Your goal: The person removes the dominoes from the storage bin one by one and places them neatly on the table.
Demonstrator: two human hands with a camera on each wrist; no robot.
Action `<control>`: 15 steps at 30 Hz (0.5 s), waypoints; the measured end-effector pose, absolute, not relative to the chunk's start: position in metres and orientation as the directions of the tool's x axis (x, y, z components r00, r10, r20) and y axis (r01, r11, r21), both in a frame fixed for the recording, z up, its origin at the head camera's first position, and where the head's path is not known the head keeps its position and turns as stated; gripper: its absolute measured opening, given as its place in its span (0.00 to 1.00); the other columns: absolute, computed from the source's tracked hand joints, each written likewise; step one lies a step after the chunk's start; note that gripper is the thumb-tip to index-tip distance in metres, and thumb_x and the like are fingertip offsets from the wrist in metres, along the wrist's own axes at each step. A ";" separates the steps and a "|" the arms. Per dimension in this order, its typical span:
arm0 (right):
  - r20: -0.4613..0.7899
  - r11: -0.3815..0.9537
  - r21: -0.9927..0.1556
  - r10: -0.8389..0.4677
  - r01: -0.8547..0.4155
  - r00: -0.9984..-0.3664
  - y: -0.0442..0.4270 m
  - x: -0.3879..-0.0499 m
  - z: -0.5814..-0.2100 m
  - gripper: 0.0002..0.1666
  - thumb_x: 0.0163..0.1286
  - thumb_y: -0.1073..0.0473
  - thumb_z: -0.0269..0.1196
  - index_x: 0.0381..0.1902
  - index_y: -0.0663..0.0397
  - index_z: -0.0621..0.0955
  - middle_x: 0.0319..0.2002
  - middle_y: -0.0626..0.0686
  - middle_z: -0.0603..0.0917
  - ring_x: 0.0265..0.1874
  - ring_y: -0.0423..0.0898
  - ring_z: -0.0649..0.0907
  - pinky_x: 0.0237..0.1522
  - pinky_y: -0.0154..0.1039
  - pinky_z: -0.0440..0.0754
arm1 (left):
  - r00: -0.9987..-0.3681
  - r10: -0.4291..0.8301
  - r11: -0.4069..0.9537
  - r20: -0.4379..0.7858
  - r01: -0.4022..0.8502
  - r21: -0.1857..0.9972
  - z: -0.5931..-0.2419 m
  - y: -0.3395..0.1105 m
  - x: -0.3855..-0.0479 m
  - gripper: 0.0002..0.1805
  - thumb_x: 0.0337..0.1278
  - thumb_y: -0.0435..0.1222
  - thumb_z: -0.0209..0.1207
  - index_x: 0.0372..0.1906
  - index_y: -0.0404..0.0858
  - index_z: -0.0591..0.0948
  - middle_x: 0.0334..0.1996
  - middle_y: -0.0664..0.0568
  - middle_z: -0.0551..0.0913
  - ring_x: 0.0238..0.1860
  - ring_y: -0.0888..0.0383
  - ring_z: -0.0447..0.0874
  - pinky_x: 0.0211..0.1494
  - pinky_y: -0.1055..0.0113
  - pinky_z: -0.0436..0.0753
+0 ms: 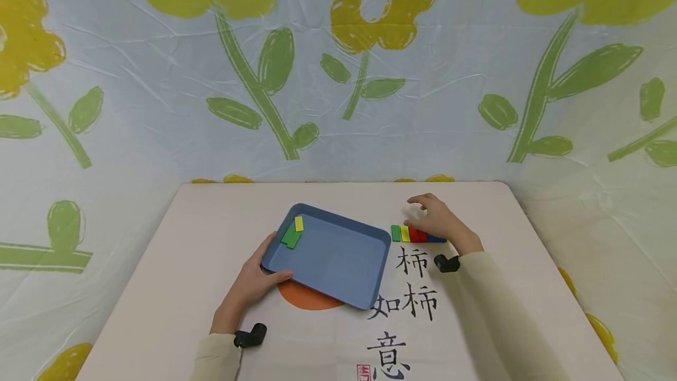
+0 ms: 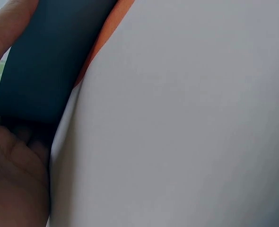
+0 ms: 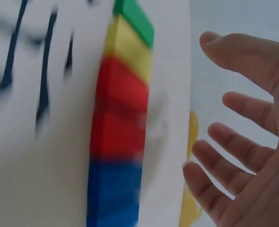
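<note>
A blue-grey tray (image 1: 338, 257) lies turned at an angle on the table, its left end gripped by my left hand (image 1: 254, 278). The thumb lies along the near rim, and in the left wrist view the fingers go under the tray's edge. Inside the tray's left end are green pieces (image 1: 291, 237) and a yellow piece (image 1: 299, 223). My right hand (image 1: 438, 218) hovers with spread fingers over a row of coloured blocks, touching none. The row shows a green block (image 3: 137, 21), a yellow block (image 3: 130, 47), red blocks (image 3: 120, 109) and blue blocks (image 3: 115, 194).
The pale table (image 1: 211, 234) carries a cloth print with black brush characters (image 1: 412, 262), an orange shape (image 1: 307, 297) and a red seal mark (image 1: 363, 373). Behind hangs a flowered curtain (image 1: 370, 146). Dark wrist cameras (image 1: 251, 336) sit on both wrists.
</note>
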State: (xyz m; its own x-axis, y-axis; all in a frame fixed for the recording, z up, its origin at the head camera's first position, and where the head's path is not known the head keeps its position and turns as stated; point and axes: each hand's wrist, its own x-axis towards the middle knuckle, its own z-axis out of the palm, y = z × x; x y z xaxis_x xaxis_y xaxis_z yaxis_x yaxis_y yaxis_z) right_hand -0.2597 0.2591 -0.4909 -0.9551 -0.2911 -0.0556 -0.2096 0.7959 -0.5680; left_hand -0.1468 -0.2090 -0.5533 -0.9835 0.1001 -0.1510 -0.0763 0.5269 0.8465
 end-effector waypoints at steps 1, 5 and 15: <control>-0.055 0.785 -0.578 -0.310 -0.223 -0.949 0.251 -0.260 -0.490 0.39 0.66 0.49 0.72 0.70 0.61 0.75 0.69 0.68 0.71 0.62 0.66 0.77 0.60 0.63 0.80 | -0.983 0.100 0.529 -0.152 -0.077 0.845 -0.553 -0.209 -0.147 0.58 0.52 0.55 0.75 0.83 0.63 0.51 0.82 0.46 0.55 0.81 0.38 0.54 0.78 0.33 0.59; -0.048 0.746 -0.608 -0.376 -0.272 -0.925 0.217 -0.260 -0.488 0.42 0.67 0.48 0.72 0.73 0.59 0.72 0.73 0.67 0.68 0.67 0.67 0.74 0.64 0.64 0.76 | -0.984 0.096 0.530 -0.151 -0.078 0.844 -0.553 -0.209 -0.147 0.58 0.52 0.55 0.75 0.83 0.63 0.51 0.82 0.45 0.55 0.81 0.38 0.54 0.78 0.33 0.59; -0.016 0.712 -0.581 -0.495 -0.394 -0.869 0.137 -0.259 -0.479 0.52 0.63 0.41 0.73 0.78 0.53 0.66 0.77 0.63 0.64 0.77 0.62 0.65 0.72 0.64 0.69 | -0.985 0.098 0.528 -0.145 -0.072 0.846 -0.554 -0.209 -0.146 0.58 0.52 0.55 0.75 0.83 0.64 0.51 0.82 0.47 0.56 0.81 0.38 0.55 0.78 0.33 0.60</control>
State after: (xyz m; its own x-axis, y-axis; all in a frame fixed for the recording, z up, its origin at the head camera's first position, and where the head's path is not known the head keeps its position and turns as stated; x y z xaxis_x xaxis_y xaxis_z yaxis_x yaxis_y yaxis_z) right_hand -0.2594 0.1369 -0.4791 -0.8688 -0.4948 -0.0161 -0.3945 0.7116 -0.5814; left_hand -0.1462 -0.2092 -0.5543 -0.9846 0.0978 -0.1449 -0.0721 0.5275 0.8465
